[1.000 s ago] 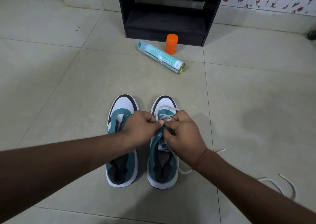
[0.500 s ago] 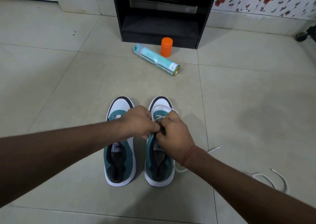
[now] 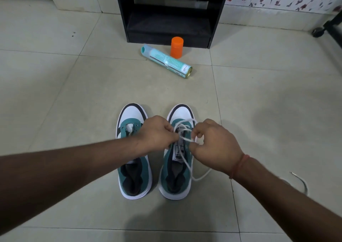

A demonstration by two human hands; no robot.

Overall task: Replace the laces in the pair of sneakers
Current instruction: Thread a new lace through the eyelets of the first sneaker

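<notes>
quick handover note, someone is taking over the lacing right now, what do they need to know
Left hand and right hand each pinch the white lace over the right sneaker, near its toe-end eyelets.
That lace is only loosely started; its tail trails across the tongue to the floor.
The left sneaker has no lace.
A second lace lies on the floor to the right.
Left to do: finish the right sneaker, then lace the left.

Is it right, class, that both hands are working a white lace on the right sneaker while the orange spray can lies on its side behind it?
Not quite. The head view shows both hands, left hand and right hand, on the white lace of the right sneaker, but the can lying on its side, the spray can, is teal; the orange cap stands upright.
</notes>
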